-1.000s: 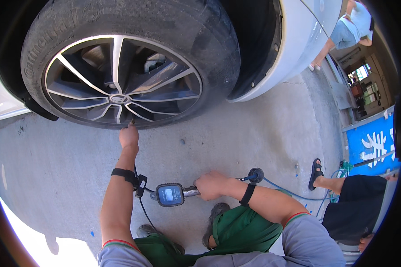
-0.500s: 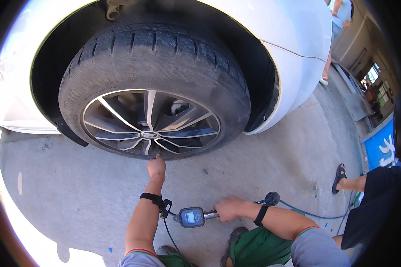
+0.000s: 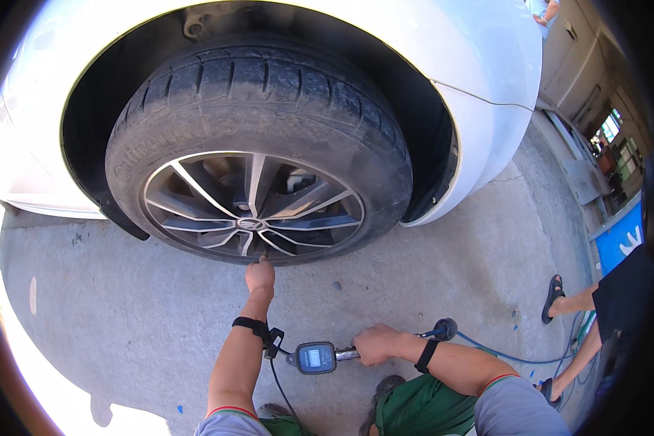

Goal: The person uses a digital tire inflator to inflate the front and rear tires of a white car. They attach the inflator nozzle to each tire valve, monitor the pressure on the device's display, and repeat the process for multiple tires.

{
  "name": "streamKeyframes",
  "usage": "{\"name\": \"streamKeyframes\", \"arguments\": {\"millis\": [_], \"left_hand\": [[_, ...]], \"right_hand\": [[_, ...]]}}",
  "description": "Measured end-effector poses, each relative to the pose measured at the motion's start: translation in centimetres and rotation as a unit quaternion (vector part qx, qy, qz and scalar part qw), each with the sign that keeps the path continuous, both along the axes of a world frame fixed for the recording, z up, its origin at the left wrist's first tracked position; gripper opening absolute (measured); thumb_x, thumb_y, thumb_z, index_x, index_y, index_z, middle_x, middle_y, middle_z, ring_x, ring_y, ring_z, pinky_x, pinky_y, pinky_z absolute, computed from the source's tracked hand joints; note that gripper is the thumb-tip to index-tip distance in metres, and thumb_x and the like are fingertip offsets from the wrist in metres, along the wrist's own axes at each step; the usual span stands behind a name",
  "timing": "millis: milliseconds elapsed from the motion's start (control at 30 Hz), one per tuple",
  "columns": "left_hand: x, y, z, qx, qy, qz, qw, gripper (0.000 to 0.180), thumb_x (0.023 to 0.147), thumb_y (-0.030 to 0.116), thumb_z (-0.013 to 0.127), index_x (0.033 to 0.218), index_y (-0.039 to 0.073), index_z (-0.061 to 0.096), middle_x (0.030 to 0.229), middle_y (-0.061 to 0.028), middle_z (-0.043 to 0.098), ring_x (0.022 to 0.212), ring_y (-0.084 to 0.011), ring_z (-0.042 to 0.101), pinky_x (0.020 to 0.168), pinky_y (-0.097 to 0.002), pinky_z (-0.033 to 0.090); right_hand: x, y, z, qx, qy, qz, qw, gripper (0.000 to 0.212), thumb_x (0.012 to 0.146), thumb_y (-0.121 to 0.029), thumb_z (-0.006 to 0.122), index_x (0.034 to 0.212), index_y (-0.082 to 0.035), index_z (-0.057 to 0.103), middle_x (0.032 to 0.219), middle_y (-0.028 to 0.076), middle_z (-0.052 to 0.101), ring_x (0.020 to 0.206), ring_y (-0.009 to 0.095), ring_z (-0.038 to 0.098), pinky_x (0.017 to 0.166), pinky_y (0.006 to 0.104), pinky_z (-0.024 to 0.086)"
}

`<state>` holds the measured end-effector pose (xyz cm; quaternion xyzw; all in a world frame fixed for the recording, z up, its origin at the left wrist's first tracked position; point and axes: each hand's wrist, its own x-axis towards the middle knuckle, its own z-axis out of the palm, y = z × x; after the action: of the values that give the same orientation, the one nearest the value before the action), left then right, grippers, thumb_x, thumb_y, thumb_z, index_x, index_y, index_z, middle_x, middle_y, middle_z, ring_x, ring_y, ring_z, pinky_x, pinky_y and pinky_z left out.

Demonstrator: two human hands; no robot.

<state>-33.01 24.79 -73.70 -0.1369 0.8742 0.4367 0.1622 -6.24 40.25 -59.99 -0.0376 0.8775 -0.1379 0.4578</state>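
Observation:
A car tire [image 3: 261,116] on a two-tone alloy wheel [image 3: 254,190] stands in front of me under a white fender. My left hand [image 3: 260,275] is closed at the wheel's lower rim, around the end of the air hose; a small tip shows above my fingers, and the fitting itself is mostly hidden. My right hand [image 3: 375,344] grips the metal handle of a tire inflator gauge [image 3: 317,357]. Its lit screen faces up, just above the ground in view. A thin black hose runs from the gauge behind my left wrist.
A blue air hose [image 3: 509,354] trails from the inflator to the right across the concrete [image 3: 138,312]. At the right edge a person in dark clothes and sandals [image 3: 552,298] stands close by. Another person [image 3: 543,10] is at the far right, near a blue sign [image 3: 619,240].
The view has shifted slightly, so the wheel sits a little lower and farther right. The person at the right has reached an arm down. Both my hands keep their holds.

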Motion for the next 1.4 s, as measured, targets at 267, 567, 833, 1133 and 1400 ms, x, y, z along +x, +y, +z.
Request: {"name": "streamKeyframes", "arguments": {"millis": [267, 567, 833, 1133, 1400], "left_hand": [[0.5, 0.1, 1.6, 0.021, -0.027, 0.029, 0.999, 0.051, 0.102, 0.040, 0.056, 0.116, -0.007, 0.072, 0.121, -0.0326, 0.069, 0.119, -0.0494, 0.063, 0.099, -0.0496, 0.050], [0.3, 0.1, 1.3, -0.024, -0.027, -0.010, 0.999, 0.054, 0.102, 0.042, 0.052, 0.116, -0.006, 0.072, 0.123, -0.0312, 0.069, 0.119, -0.0479, 0.064, 0.101, -0.0502, 0.050], [0.6, 0.1, 1.3, 0.013, -0.021, -0.006, 1.000, 0.054, 0.103, 0.043, 0.050, 0.117, -0.004, 0.072, 0.123, -0.0304, 0.069, 0.121, -0.0470, 0.063, 0.102, -0.0492, 0.050], [0.6, -0.1, 1.2, 0.007, -0.014, -0.025, 1.000, 0.054, 0.103, 0.042, 0.049, 0.116, -0.005, 0.072, 0.121, -0.0323, 0.069, 0.118, -0.0490, 0.063, 0.101, -0.0503, 0.050], [0.5, 0.0, 1.2, 0.013, -0.025, -0.013, 1.000, 0.054, 0.103, 0.042, 0.051, 0.116, -0.006, 0.072, 0.121, -0.0327, 0.068, 0.119, -0.0491, 0.063, 0.101, -0.0499, 0.050]], "right_hand": [[-0.2, -0.1, -0.1, 0.005, -0.013, -0.010, 1.000, 0.031, 0.083, -0.019, 0.062, 0.105, -0.002, 0.076, 0.110, 0.020, 0.075, 0.106, 0.037, 0.072, 0.090, 0.0481, 0.056], [-0.4, -0.1, 0.2, 0.014, -0.021, 0.000, 1.000, 0.033, 0.085, -0.023, 0.062, 0.109, -0.006, 0.076, 0.110, 0.018, 0.076, 0.105, 0.036, 0.072, 0.090, 0.0484, 0.056], [-0.5, -0.1, 0.0, 0.028, -0.024, 0.011, 0.999, 0.035, 0.085, -0.028, 0.064, 0.111, -0.008, 0.076, 0.109, 0.018, 0.076, 0.104, 0.037, 0.072, 0.090, 0.0490, 0.057], [-0.3, 0.0, -0.2, 0.027, -0.021, 0.011, 0.999, 0.035, 0.084, -0.029, 0.064, 0.111, -0.008, 0.076, 0.107, 0.019, 0.076, 0.103, 0.038, 0.072, 0.089, 0.0489, 0.057], [-0.3, 0.0, 0.1, 0.026, -0.023, 0.013, 0.999, 0.036, 0.086, -0.031, 0.065, 0.111, -0.008, 0.076, 0.106, 0.019, 0.076, 0.102, 0.038, 0.072, 0.088, 0.0487, 0.056]]}}
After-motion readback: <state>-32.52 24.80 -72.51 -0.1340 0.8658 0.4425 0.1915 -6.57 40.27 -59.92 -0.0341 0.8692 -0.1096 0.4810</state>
